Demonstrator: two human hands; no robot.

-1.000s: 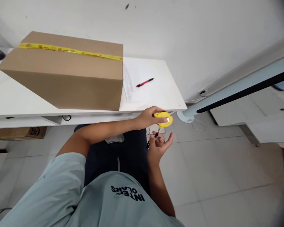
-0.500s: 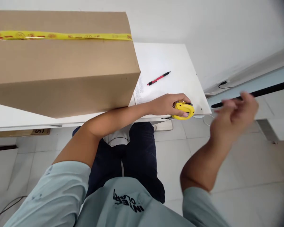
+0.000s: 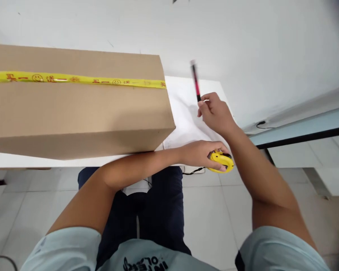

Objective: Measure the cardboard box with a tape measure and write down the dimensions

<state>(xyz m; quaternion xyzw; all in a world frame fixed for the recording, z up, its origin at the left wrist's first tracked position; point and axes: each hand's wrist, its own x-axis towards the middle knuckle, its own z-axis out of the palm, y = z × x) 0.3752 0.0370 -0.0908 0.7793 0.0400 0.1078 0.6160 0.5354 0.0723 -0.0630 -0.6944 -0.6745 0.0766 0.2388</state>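
My left hand point(image 3: 202, 154) is closed around a yellow tape measure point(image 3: 226, 162) at the front edge of the white table point(image 3: 183, 88). A black cord trails from the tape measure. Above the table's right part, my right hand point(image 3: 216, 113) pinches a red and black pen point(image 3: 197, 83) by one end, the other end pointing up and away. On the left stands a big cardboard box point(image 3: 81, 109), with yellow printed tape point(image 3: 84, 79) across its top. My left forearm lies along the box's near lower edge. White paper point(image 3: 171, 141) shows partly beside the box.
A pale wall point(image 3: 243, 45) rises behind the table. To the right are a light blue panel with a black edge point(image 3: 307, 137) and a black plug with a cable point(image 3: 260, 123). Tiled floor point(image 3: 206, 210) lies below.
My right hand has come in from the right and picked the pen up off the paper. My left hand still holds the tape measure. The view has shifted, so the box appears lower.
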